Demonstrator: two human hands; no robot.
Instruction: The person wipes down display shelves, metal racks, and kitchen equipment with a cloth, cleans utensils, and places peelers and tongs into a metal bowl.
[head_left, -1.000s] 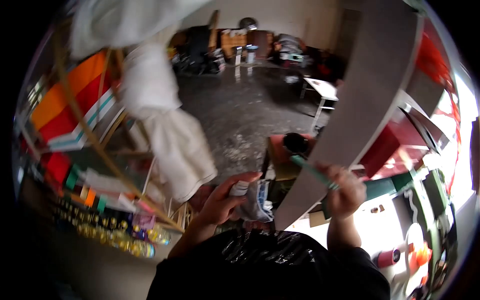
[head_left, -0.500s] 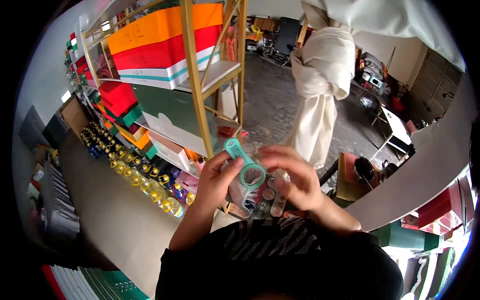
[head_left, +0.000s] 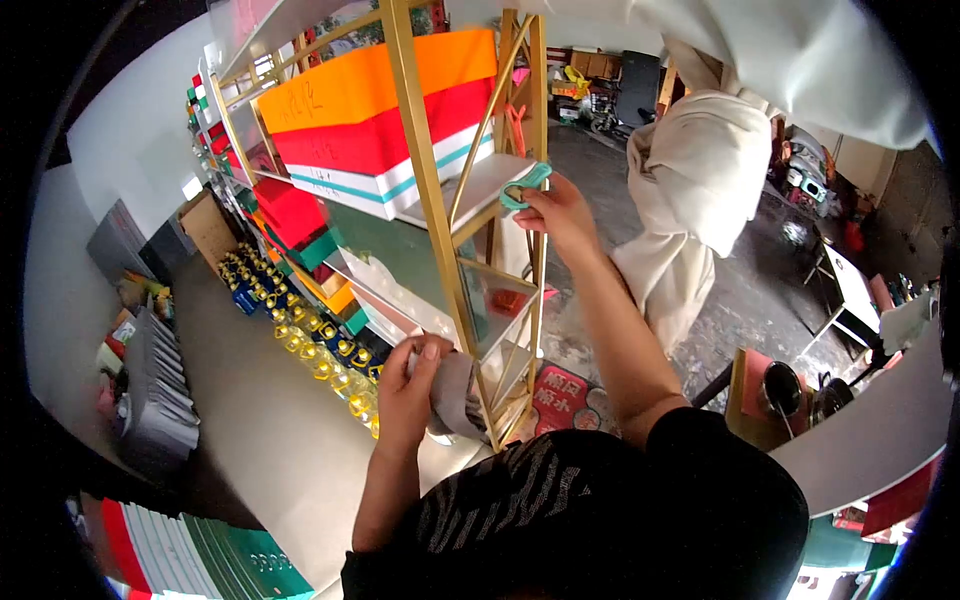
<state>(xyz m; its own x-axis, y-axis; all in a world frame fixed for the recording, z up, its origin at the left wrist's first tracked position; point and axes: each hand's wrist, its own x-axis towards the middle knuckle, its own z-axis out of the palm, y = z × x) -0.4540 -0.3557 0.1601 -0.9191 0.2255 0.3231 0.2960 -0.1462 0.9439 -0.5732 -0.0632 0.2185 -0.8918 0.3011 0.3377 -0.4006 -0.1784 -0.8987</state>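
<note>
My right hand (head_left: 566, 222) is stretched forward to the edge of a white shelf board (head_left: 470, 185). Its fingers grip a small teal ring-ended handle (head_left: 527, 186); I cannot tell whether it touches the board. Lower and to the left, my left hand (head_left: 408, 385) is closed, fingers curled at the top of a soft-looking grey item (head_left: 456, 397), perhaps a bag or cloth, that hangs beside the rack post. A gold metal rack (head_left: 432, 190) stands directly in front of both hands.
Orange, red and white boxes (head_left: 385, 115) fill the rack's upper shelf. Yellow-capped bottles (head_left: 330, 370) line the floor at left. A knotted cream curtain (head_left: 695, 180) hangs right of my arm. A red mat with characters (head_left: 562, 397) lies below.
The teal handle has passed from my left hand to my right, which has reached up and forward to the shelf. My left hand has dropped lower, now with the grey item. The view has shifted.
</note>
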